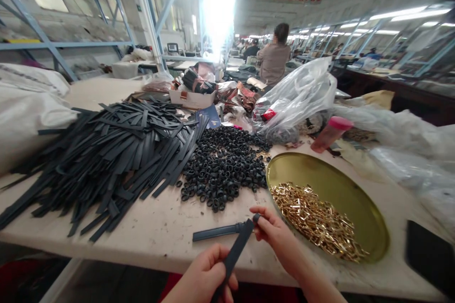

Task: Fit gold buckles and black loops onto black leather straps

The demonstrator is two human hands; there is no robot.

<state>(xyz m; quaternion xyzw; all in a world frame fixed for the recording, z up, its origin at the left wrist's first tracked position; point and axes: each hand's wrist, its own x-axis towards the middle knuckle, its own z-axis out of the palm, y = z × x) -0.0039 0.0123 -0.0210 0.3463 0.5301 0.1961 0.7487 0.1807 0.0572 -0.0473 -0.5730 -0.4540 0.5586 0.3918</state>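
Observation:
My left hand [208, 272] is closed around a folded black leather strap [232, 253] near the table's front edge. The strap's other end lies flat on the table, pointing left. My right hand [272, 229] pinches a small black ring [256, 218] at the strap's folded tip. Just beyond my hands lies a pile of black rings [222, 165]. A big heap of black straps [106, 151] covers the table's left side. To the right stands a round brass-coloured tray [337, 184] holding several small gold metal clips [316, 220].
Clear plastic bags [298, 94] and a pink bottle [330, 132] lie behind the tray. A white cardboard box [192, 97] with dark goods stands at the back. A person [273, 57] sits further down the hall, back turned. White sacks [28, 104] lie on the left. A black flat object [430, 255] lies at the right edge.

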